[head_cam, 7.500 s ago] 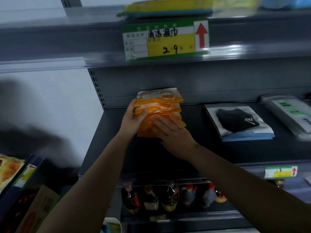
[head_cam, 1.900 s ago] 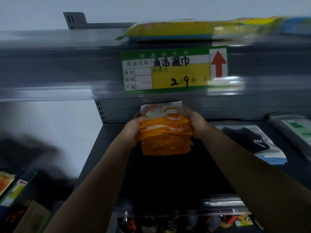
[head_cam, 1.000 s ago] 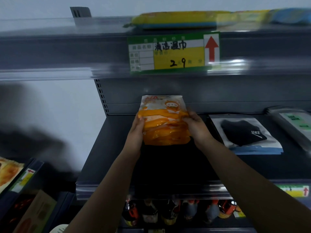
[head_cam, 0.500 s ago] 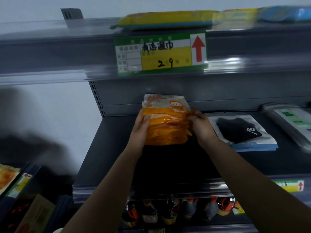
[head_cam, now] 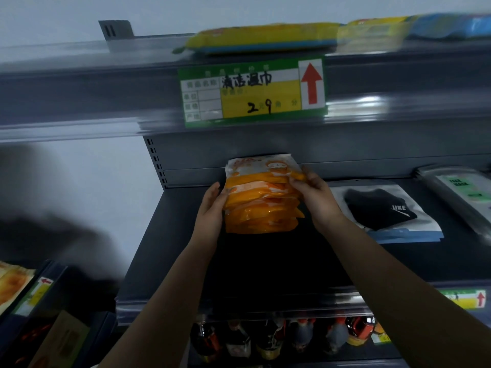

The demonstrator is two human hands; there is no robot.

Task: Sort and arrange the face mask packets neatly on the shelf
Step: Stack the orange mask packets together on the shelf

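So a stack of orange face mask packets (head_cam: 261,200) is being held between both hands, sitting toward the back of the dark grey shelf (head_cam: 170,251), near the back panel. The top packet, white and orange with a little cartoon face on it, is being shown facing up, and the ones below are fanned out a bit toward the front. The left hand (head_cam: 210,211) is being pressed flat against the left edge of the stack, fingers mostly straight and pointing up. The right hand (head_cam: 316,197) is being curled around the upper right side, with the fingertips pinching the edge of the top packets.

Just beside that, to the right, a white-and-blue packet with a black mask (head_cam: 382,211) is being left lying flat on the same shelf, not touching the orange stack. Further right, a clear packet with a green label (head_cam: 459,189) is being cut off by the picture's edge.

A green and yellow price tag (head_cam: 252,91) with a red arrow is being displayed on the shelf edge above, and yellow and blue packs (head_cam: 263,38) are lying on that upper shelf, pretty blurry. A smaller price tag (head_cam: 462,298) is clipped on the front lip at right. Bottles (head_cam: 268,338) are being stored on the level underneath, and some boxes (head_cam: 34,296) are being shown at lower left, too blurred to make out.
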